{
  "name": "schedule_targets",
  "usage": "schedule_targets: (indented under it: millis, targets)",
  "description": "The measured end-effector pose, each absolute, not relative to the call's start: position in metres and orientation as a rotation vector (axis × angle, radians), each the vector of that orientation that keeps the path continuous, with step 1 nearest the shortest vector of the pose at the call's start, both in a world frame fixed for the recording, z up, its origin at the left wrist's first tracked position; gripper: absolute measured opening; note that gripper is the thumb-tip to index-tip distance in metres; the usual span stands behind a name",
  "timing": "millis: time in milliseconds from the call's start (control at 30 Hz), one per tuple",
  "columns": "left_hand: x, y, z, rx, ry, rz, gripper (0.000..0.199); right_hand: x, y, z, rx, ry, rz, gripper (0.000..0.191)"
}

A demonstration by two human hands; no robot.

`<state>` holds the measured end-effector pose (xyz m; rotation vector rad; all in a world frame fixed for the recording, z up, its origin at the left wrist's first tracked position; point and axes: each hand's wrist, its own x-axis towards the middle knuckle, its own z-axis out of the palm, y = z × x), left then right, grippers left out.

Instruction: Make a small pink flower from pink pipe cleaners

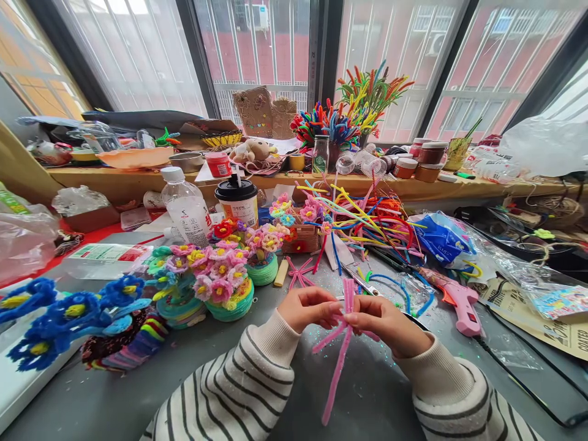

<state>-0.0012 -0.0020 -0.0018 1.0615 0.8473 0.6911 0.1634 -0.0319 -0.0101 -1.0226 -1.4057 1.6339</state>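
The person's left hand is pinching a bundle of pink fuzzy stems between thumb and fingers, and the right hand is gripping the same bundle from the other side, so the two are almost meeting. The stems are standing up together above the fingertips and splaying out below, with one long strand hanging down toward the person, over the grey surface.

Just beyond the left hand, a pink star-shaped piece is lying flat on the surface. Scissors are resting beyond the right hand, partly hidden, and farther right I'm seeing a pink glue gun lying on its side, its black cord trailing off. A loose heap of colourful stems is spreading beyond the scissors.

Over to the left, pots of fuzzy flowers are crowding together: pink blooms are filling one, while big blue blooms are leaning out of a striped pot. Behind them, a clear bottle is standing near a black-lidded cup.
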Motion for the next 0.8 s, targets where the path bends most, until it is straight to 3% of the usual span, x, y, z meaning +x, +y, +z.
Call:
schedule_targets:
  millis: [133,600,800]
  targets:
    - [-0.002,-0.002,-0.001,0.875,0.810,0.671,0.035,0.163,-0.032,-0.013,-1.047,-1.362,1.597,0.022]
    - [0.005,-0.007,-0.010,1.010,0.790,0.557,0.032,0.158,-0.033,-0.004,-1.199,-1.472,1.314,0.030]
    - [0.005,-0.008,-0.011,1.048,0.761,0.529,0.025,0.161,-0.031,-0.006,-1.178,-1.355,1.285,0.019]
